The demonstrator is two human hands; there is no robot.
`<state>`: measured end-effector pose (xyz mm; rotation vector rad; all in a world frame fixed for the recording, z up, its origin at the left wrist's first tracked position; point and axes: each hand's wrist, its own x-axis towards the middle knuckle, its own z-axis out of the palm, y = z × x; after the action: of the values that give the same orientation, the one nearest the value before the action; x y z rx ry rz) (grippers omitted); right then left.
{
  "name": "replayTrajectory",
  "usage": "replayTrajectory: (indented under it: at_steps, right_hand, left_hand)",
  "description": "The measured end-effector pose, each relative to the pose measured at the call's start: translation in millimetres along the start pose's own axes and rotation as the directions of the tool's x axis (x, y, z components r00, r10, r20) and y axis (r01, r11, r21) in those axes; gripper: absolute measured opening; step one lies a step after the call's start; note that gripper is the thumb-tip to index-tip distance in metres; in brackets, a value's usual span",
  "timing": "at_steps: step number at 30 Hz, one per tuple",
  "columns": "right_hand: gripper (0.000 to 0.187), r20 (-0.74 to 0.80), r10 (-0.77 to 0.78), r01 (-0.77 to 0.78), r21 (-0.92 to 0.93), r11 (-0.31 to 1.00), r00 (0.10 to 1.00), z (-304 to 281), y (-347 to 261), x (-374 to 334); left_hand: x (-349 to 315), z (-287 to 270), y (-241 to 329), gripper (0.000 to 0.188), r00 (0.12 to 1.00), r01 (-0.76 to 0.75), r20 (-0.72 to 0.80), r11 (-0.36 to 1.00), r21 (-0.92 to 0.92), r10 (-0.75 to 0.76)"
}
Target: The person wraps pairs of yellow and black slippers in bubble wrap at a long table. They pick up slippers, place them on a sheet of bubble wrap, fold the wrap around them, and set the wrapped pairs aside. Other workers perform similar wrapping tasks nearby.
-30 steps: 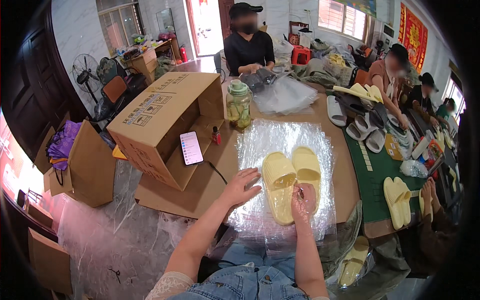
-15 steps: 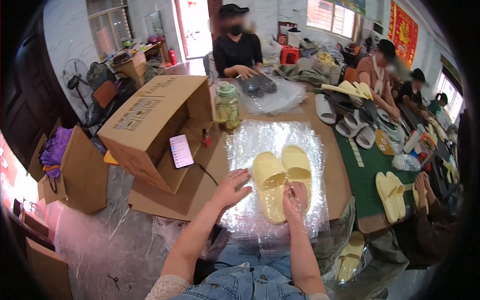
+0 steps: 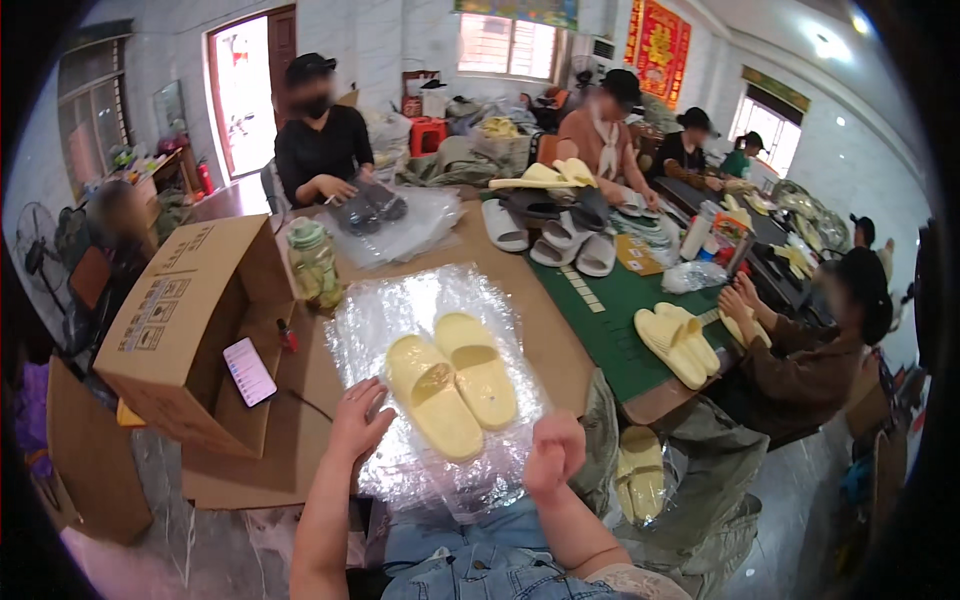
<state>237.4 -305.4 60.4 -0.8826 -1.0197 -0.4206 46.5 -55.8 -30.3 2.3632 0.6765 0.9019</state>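
Note:
A pair of pale yellow slippers (image 3: pixel 446 418) lies side by side, toes away from me, on a stack of clear plastic bags (image 3: pixel 400 300). Glints across the slippers suggest clear film over them. My left hand (image 3: pixel 362 416) rests on the bags' left edge, fingers spread, beside the left slipper and holding nothing. My right hand (image 3: pixel 555 455) is raised off the bags' right edge, apart from the slippers. Its fingers are curled in, and nothing shows in them.
At left stands an open cardboard box (image 3: pixel 190 310) holding a phone (image 3: pixel 249 371). Behind the bags are a lidded jar (image 3: pixel 314 265) and a small red bottle (image 3: pixel 287 335). More yellow slippers (image 3: pixel 677 342) lie on the green mat at right. Several co-workers sit around.
My right hand has come off the slippers and moved right, fingers now curled. My left hand stays at the bags' left edge. The view has turned right.

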Motion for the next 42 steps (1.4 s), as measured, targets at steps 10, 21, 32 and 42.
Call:
replayTrajectory:
  at_steps: [10, 21, 32, 42]
  right_hand:
    - [0.015, 0.435, 0.231, -0.084, -0.33, 0.94, 0.87, 60, -2, 77]
    - [0.039, 0.499, 0.672, 0.032, -0.815, 0.579, 0.547, 81, 111, -8]
    - [0.024, 0.456, 0.71, -0.11, -0.796, 0.595, 0.537, 97, 166, -22]
    - [0.023, 0.411, 0.677, -0.16, -0.773, 0.614, 0.61, 63, 143, -22]
  left_hand:
    - [-7, -7, -4, 0.048, 0.998, 0.055, -0.005, 0.998, -0.017, -0.055]
    - [-5, 1, -15, 0.041, 0.999, 0.04, -0.027, 0.999, 0.0, -0.04]
    - [31, 14, 35, 0.026, 0.985, 0.139, 0.072, 0.962, 0.235, -0.16]
    - [22, 25, 46, 0.063, 0.971, 0.239, -0.012, 0.959, 0.152, -0.24]
